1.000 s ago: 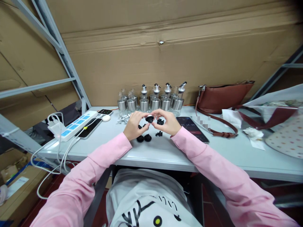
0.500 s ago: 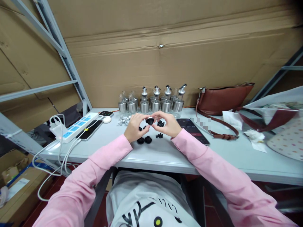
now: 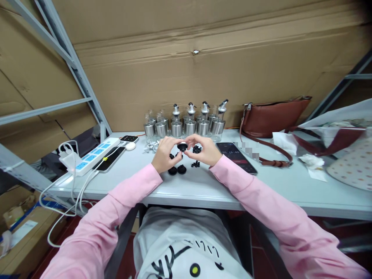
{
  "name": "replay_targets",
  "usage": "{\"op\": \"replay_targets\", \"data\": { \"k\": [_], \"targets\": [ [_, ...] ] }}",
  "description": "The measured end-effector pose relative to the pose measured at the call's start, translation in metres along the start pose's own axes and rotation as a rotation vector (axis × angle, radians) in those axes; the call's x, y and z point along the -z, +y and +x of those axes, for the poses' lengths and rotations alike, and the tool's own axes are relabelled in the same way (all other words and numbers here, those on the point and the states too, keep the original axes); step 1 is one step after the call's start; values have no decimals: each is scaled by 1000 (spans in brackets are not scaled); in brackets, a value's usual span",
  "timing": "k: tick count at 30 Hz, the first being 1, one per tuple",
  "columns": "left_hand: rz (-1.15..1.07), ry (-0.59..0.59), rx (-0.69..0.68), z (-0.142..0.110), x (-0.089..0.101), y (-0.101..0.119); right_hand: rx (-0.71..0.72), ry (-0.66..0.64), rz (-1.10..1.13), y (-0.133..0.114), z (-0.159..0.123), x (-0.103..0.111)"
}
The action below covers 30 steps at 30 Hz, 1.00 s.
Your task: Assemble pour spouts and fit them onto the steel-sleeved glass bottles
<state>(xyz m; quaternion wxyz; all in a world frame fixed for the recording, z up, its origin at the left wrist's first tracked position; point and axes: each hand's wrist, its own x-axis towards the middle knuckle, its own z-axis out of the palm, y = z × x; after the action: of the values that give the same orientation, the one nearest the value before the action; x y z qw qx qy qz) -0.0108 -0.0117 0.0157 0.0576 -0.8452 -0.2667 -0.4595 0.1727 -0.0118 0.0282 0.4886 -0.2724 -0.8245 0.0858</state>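
Between the fingertips of my left hand [image 3: 166,154] and my right hand [image 3: 204,151] is a black ribbed bottle stopper [image 3: 182,147] with a silvery upper edge. Both hands are closed on it, just above the table. Below the left fingers lie more black ribbed stoppers [image 3: 181,169], partly covered by that hand. Small black pieces [image 3: 197,149] are heaped beside the right fingers, and a few more black pieces [image 3: 195,164] lie nearer me. Silvery spout parts [image 3: 151,147] rest left of my left hand.
Behind the hands stand glass bottles with steel sleeves [image 3: 176,129], several topped with pour spouts. A phone [image 3: 236,158] lies to the right, near a brown bag [image 3: 274,118]. On the left are a power strip [image 3: 94,157], a dark phone [image 3: 111,159] and white cables [image 3: 78,193].
Both hands still hold the stopper, which has shifted slightly and tilted a little between the fingers. The camera view has moved slightly.
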Motion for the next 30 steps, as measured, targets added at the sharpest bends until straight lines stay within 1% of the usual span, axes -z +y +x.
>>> {"op": "replay_targets", "data": {
  "k": [14,30],
  "targets": [
    [2,-15,11,-1,0,-2,-18,-15,-11,0,0,0],
    [21,-19,14,-2,-1,-1,9,-7,0,1,1,1]
  ]
}}
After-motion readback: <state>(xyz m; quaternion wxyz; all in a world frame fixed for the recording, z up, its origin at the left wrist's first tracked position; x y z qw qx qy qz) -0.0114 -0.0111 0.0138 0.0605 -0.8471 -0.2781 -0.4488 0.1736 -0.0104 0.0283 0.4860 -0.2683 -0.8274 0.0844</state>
